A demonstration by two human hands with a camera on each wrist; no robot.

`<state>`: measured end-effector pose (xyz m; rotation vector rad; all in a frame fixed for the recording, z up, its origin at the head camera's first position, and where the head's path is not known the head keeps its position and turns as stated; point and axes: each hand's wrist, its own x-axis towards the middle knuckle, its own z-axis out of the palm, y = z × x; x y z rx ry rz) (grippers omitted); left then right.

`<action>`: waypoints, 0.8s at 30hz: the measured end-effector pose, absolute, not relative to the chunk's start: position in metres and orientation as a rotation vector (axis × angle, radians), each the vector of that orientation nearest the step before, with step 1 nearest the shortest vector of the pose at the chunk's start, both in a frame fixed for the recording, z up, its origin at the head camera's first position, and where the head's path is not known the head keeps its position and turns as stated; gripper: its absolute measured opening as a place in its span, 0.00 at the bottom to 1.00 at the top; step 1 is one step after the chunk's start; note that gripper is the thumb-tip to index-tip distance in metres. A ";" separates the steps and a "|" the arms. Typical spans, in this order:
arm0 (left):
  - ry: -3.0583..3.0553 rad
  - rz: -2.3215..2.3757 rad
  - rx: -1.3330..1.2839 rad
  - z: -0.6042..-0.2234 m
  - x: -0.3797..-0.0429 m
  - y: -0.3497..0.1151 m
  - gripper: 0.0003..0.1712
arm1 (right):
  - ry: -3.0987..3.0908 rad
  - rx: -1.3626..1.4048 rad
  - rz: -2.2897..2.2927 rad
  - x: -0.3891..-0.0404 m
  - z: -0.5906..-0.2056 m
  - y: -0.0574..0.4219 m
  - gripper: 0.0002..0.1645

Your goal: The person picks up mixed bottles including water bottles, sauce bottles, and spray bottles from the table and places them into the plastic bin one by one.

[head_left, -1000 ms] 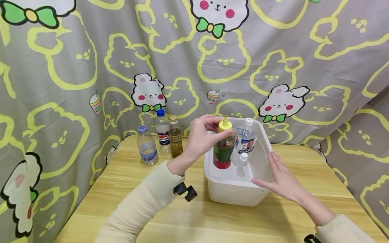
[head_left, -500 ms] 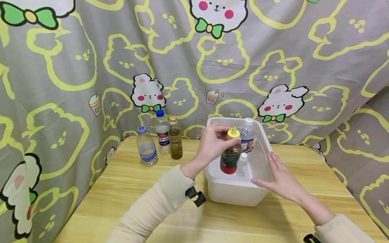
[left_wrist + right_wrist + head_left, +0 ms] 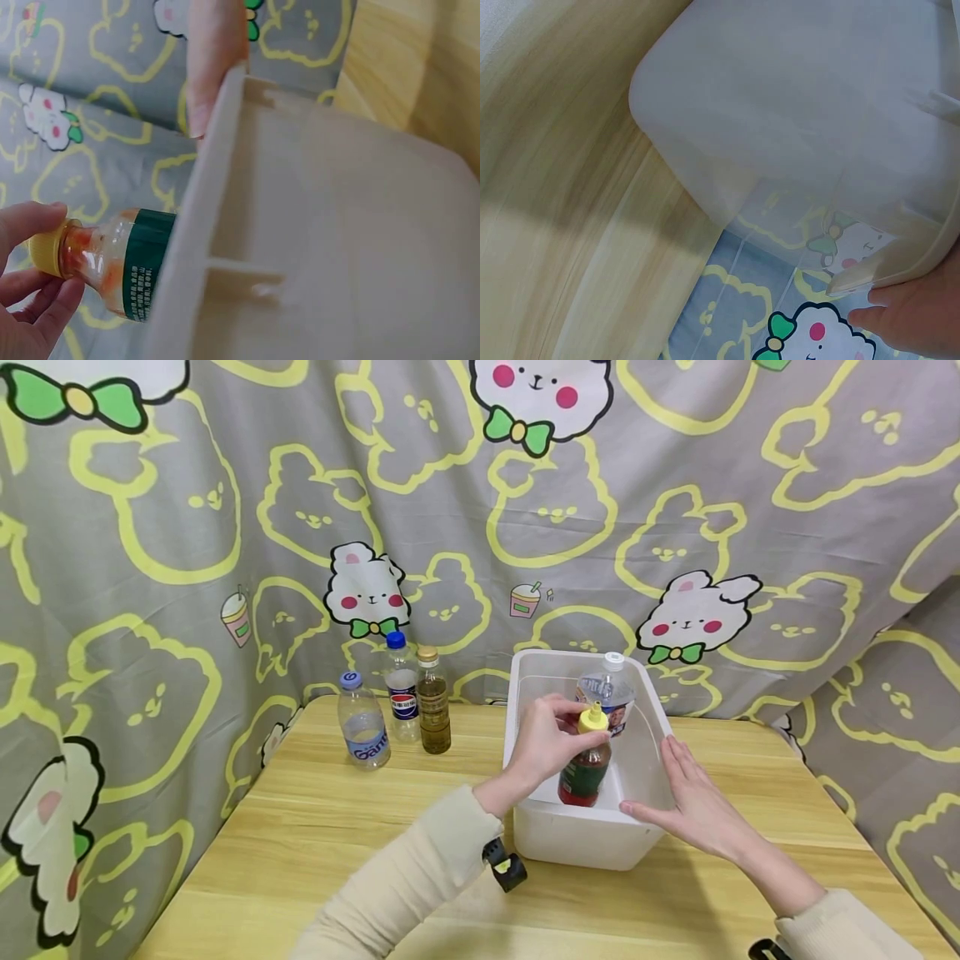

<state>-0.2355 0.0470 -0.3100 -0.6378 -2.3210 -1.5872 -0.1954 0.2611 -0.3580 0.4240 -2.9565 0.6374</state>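
Observation:
In the head view my left hand (image 3: 546, 739) pinches the yellow nozzle cap (image 3: 593, 718) of a squeeze sauce bottle (image 3: 583, 777). The bottle is see-through with a green label and red toward its base, and it hangs slightly tilted inside a white plastic bin (image 3: 577, 843). The left wrist view has thumb and fingertips around the cap (image 3: 46, 253), while the bin wall hides the bottle's lower part. My right hand (image 3: 701, 797) rests on the bin's near right corner, fingers straight along the side rim and thumb on the front rim.
A large clear bottle (image 3: 611, 693) with a white cap stands in the bin's far part. On the table (image 3: 360, 827), left of the bin, are a blue-capped water bottle (image 3: 364, 731), a Pepsi bottle (image 3: 403, 693) and a brown-liquid bottle (image 3: 434, 706). A patterned curtain (image 3: 450, 510) hangs behind.
My left hand has moved right and down, bringing the sauce bottle lower into the bin. The small clear bottle seen there earlier is now hidden behind it. The right hand has stayed put.

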 end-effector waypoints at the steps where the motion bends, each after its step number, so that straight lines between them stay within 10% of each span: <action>1: -2.322 -1.591 -0.637 -0.312 -0.236 0.048 0.18 | -2.956 0.425 0.638 -0.196 -0.358 0.261 0.64; 24: -2.429 -1.522 -0.606 -0.343 -0.242 0.080 0.15 | -2.971 0.416 0.625 -0.197 -0.360 0.261 0.64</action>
